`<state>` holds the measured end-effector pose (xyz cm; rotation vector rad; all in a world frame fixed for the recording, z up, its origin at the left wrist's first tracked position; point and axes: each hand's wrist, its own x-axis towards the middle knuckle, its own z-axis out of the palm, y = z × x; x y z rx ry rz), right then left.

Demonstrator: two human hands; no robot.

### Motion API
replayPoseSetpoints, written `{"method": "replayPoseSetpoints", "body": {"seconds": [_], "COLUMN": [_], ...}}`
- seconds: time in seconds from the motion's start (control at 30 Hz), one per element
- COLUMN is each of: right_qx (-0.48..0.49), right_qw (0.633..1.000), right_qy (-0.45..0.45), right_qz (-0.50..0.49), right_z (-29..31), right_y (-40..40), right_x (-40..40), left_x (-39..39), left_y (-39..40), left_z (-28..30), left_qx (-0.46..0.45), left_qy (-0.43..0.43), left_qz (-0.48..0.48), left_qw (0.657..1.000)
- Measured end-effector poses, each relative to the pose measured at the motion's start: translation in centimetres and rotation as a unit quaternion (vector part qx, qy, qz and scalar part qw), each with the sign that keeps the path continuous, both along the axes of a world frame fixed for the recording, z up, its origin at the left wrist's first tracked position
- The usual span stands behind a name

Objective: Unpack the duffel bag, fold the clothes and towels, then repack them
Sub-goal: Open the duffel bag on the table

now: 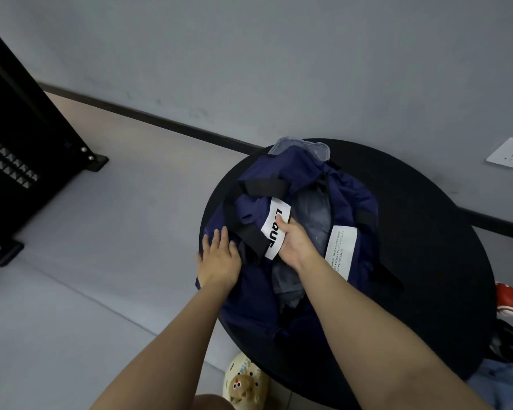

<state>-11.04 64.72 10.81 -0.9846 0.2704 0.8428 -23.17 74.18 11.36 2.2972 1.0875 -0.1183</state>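
A navy duffel bag with black straps and white labels lies on a round black table. Its top is open and grey-blue clothes show inside; a pale cloth pokes out at the far end. My left hand rests flat, fingers spread, on the bag's left side near the table edge. My right hand grips the left flap of the opening at the white label, thumb over it.
A black metal frame stands on the floor at the left. The wall behind carries a white socket. A patterned slipper lies below the table. A red object and blue cloth sit at the right edge.
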Motion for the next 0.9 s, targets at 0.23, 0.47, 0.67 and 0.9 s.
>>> {"method": "replayPoseSetpoints", "body": {"seconds": [0.23,0.47,0.67,0.9], "right_qx": [-0.490,-0.570,-0.566,-0.582], "right_qw": [0.784,0.494,0.471,0.426], "right_qy": [-0.361,-0.564,-0.568,-0.585], "right_qz": [0.120,0.337,0.367,0.372], "right_z": [-1.7,-5.5,-6.6,-4.8], "right_y": [2.5,2.1,1.7,0.2], "right_x": [-0.9,-1.1,-0.7,-0.3], "left_x": [0.6,1.1,1.3,1.3], "left_y": [0.2,1.1,1.5,0.3], "left_z": [-0.2,-3.8,-5.2,-5.2], "left_qx": [0.233,0.243,0.192,0.128], "left_qy": [-0.066,0.109,0.144,0.140], "left_qz": [-0.188,-0.299,-0.286,-0.281], "left_qw": [0.952,0.917,0.928,0.941]}}
